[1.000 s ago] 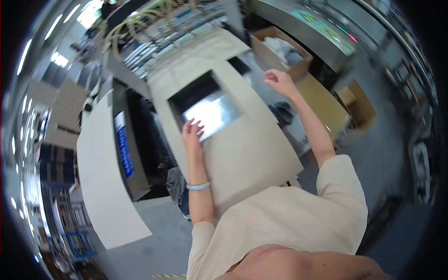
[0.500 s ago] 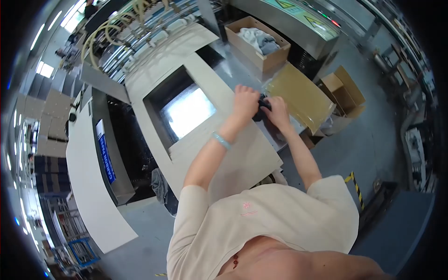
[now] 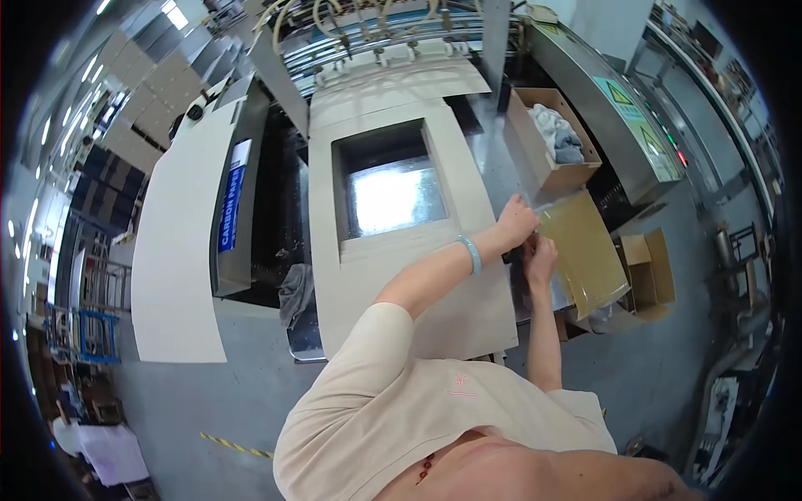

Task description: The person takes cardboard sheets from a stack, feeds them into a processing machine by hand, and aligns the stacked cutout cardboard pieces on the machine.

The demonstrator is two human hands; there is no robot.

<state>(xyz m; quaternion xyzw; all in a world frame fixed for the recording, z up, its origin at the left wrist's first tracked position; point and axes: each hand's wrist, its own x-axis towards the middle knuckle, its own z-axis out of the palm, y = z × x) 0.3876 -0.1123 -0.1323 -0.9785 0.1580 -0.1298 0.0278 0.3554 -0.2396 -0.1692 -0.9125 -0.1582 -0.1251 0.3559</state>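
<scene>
My left hand (image 3: pixel 518 222), with a pale blue band on its wrist, is closed over a small black object (image 3: pixel 511 256) at the right edge of the grey-beige board (image 3: pixel 401 292). Close below it, my right hand (image 3: pixel 540 260) has its fingers bent against the same object. Both hands hide most of it, so its kind does not show. Just right of the hands lies a stack of yellowish translucent sheets (image 3: pixel 585 250). The board has a rectangular opening with a shiny metal surface (image 3: pixel 397 200) inside.
A cardboard box (image 3: pixel 568 177) with grey and white rags stands beyond the sheets. An open carton (image 3: pixel 650 275) is at the right. To the left are a blue "CARBON PAPER" box (image 3: pixel 234 204), a grey cloth (image 3: pixel 296 294) and a large white sheet (image 3: pixel 180 250). Machine rails and hoses (image 3: pixel 393 37) cross the back.
The view has turned, so the machine now appears straighter and further right. My hands stay together around the black object, which is now more hidden beside the yellowish sheets.
</scene>
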